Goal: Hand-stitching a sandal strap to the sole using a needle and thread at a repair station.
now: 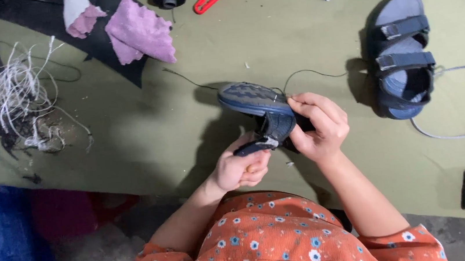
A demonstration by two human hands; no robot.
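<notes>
Head: fingers [306, 107] gripping sandal [259, 107]

1. Bare olive mat [145, 129] lay open left of the held sandal [259, 110].
2. To the right, a second sandal [402, 58] and a grey cord [455, 135] obstructed passage.
3. Thread scraps [22, 102] cluttered the far left.

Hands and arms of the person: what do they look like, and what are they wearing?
Both arms are bare from the short sleeves down. The left hand and right hand wear no gloves, and no rings or bracelets show. The short-sleeved top is orange with small white and blue flowers printed all over it.
</notes>
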